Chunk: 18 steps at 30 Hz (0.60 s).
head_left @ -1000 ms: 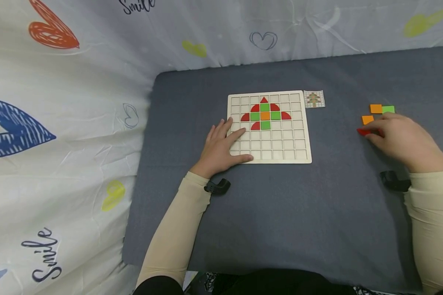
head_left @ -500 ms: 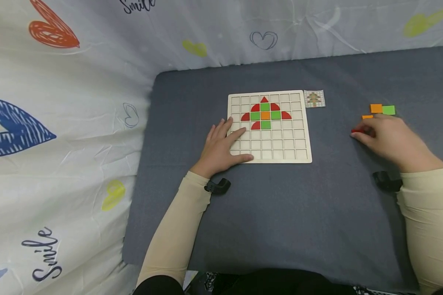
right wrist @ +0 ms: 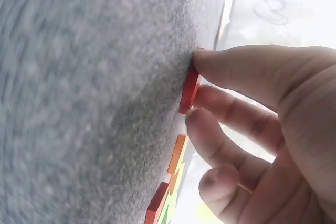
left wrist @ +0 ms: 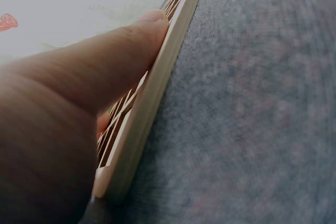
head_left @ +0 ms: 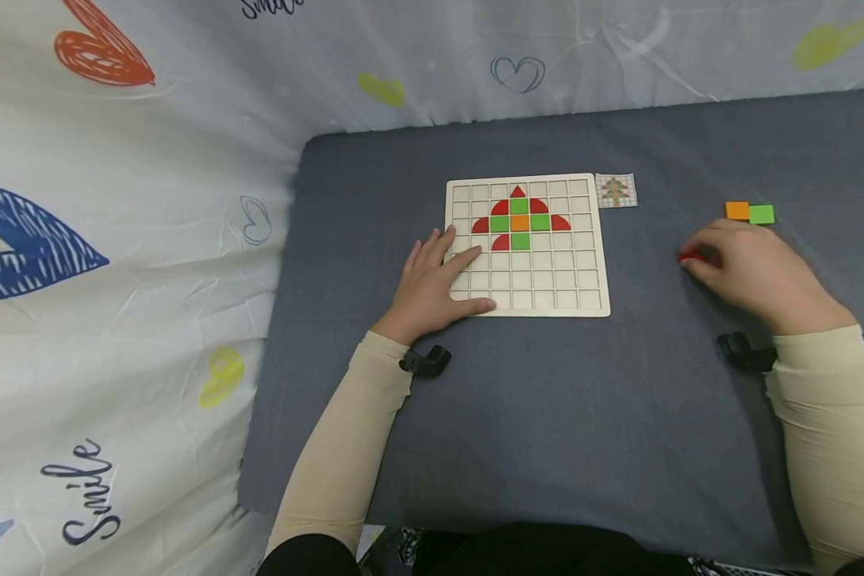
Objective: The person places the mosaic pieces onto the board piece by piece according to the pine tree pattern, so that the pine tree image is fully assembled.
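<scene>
The left hand rests on the left edge of a pale wooden grid board, fingers spread. In the left wrist view its thumb lies across the board's rim. Red, green and orange tiles sit in the board's upper cells, among them an orange square and a red triangle. Well to the right of the board, the right hand pinches a red tile between thumb and finger, low at the cloth. Its exact outline is partly covered by the fingers.
A small card with a tree pattern lies against the board's upper right corner. Beyond the right hand are an orange square and a green square. The right wrist view shows another red tile nearby.
My right hand has moved left with the red tile, and now covers the nearer orange square in the head view. The left hand stays on the board.
</scene>
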Motion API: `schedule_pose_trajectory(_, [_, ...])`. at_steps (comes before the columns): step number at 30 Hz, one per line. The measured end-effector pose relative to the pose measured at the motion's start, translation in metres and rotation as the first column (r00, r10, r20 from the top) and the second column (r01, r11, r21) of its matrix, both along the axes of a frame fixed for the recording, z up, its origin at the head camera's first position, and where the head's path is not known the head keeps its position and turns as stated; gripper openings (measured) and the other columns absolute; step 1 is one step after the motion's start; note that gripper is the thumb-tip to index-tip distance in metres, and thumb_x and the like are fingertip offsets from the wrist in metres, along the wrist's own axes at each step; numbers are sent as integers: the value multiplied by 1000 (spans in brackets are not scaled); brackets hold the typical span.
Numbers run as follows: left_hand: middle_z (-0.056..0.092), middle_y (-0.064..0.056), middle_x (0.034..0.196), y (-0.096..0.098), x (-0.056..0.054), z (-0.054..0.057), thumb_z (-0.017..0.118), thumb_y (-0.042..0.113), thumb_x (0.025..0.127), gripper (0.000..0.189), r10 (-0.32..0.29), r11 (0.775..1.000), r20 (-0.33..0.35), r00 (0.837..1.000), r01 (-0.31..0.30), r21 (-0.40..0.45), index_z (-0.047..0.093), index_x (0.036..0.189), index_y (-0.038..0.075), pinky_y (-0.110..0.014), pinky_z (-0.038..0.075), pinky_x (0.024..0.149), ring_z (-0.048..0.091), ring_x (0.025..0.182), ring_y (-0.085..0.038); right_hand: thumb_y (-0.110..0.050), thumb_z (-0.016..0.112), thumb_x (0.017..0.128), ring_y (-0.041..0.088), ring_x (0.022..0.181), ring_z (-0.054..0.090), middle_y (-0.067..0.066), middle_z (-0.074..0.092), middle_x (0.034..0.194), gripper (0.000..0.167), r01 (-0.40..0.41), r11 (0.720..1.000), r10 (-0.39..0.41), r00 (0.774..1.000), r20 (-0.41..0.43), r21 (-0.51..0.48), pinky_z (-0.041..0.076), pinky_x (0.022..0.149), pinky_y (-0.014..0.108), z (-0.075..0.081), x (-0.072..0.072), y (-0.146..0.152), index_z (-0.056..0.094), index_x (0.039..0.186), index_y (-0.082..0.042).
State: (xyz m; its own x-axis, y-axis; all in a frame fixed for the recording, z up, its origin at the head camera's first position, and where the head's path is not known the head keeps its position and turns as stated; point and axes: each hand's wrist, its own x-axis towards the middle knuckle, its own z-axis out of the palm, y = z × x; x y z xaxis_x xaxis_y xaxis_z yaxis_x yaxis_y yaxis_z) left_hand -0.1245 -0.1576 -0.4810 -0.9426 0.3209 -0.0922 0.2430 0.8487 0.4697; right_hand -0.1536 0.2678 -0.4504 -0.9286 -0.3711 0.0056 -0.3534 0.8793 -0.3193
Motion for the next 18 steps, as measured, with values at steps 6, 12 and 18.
schedule_pose_trajectory(6, [13, -5, 177, 0, -1, 0, 79, 68, 83, 91, -2, 1000, -1, 1000, 2, -2, 47, 160, 31, -40, -7, 131, 1, 164, -24, 4, 74, 89, 42, 100, 65, 28, 70, 111, 20, 0, 999, 2, 999, 38, -35, 51, 86, 61, 1, 1, -2, 75, 109, 5])
schedule_pose_trajectory(12, [13, -5, 177, 0, 0, 0, 79, 69, 83, 92, -1, 1000, -1, 1000, 1, -7, 47, 160, 31, -41, -6, 132, 2, 164, -24, -5, 78, 90, 38, 94, 63, 28, 69, 114, 29, 17, 999, -14, 998, 60, -41, 52, 81, 58, 1, 1, -6, 73, 117, 4])
schedule_pose_trajectory(18, [13, -5, 177, 0, 0, -1, 79, 69, 83, 91, 2, 1000, -3, 1000, -2, -4, 47, 160, 31, -40, -6, 131, 2, 164, -24, -6, 78, 90, 35, 90, 61, 26, 66, 107, 29, 32, 998, -29, 999, 37, -60, 49, 76, 55, 1, -1, -12, 72, 116, 6])
